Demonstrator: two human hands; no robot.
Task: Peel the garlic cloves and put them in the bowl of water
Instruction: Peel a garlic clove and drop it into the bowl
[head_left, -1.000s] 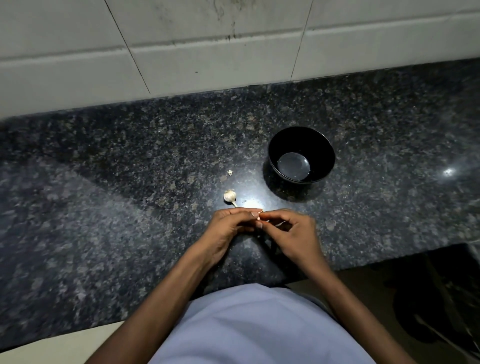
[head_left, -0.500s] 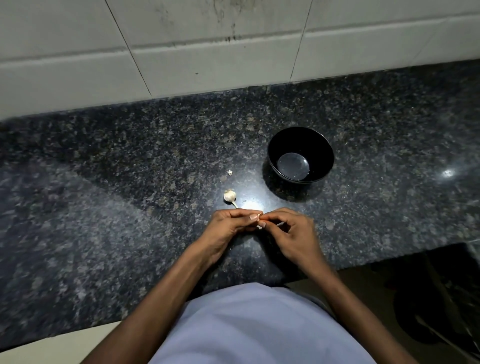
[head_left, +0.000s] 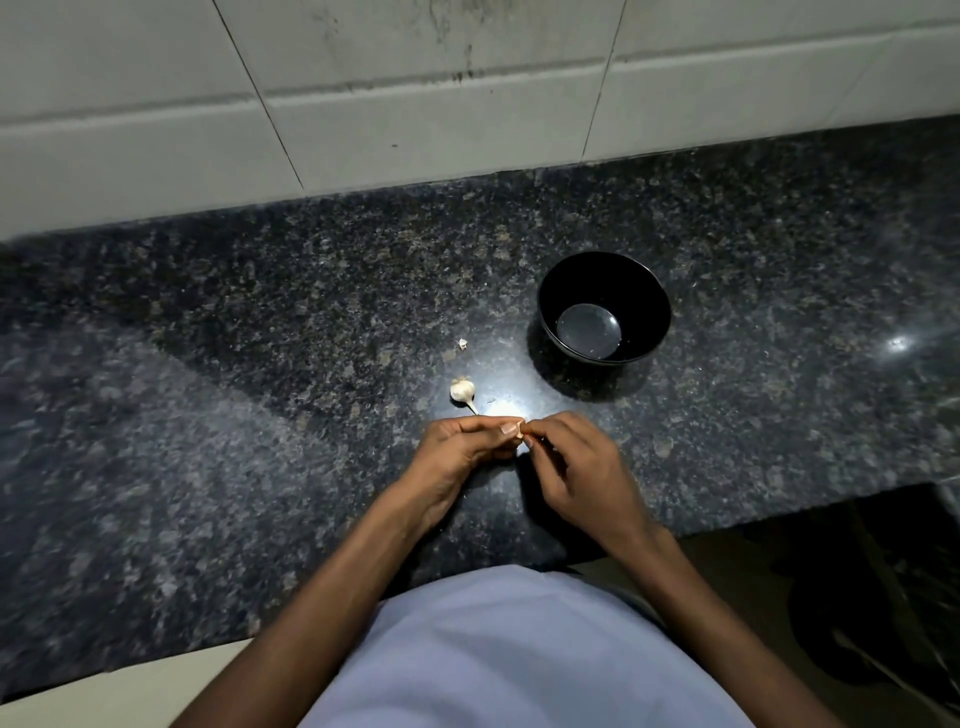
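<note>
Both my hands meet low over the dark granite counter (head_left: 218, 395), near its front edge. My left hand (head_left: 462, 447) grips a pale garlic clove (head_left: 519, 435), most of it hidden by the fingers. My right hand (head_left: 582, 462) pinches the clove's tip from the right with thumb and forefinger. A small garlic bulb (head_left: 462, 391) with a stem lies on the counter just beyond my left hand. The black bowl (head_left: 649, 291) stands further back and to the right, with a little water in its bottom.
A tiny scrap of garlic skin (head_left: 462, 343) lies between the bulb and the bowl. A tiled wall (head_left: 415, 104) rises behind the counter. At the lower right the counter ends above a dark floor area (head_left: 857, 597).
My hands have stayed in the same spot. The fingertips have shifted slightly on the clove; nothing was let go or put down.
</note>
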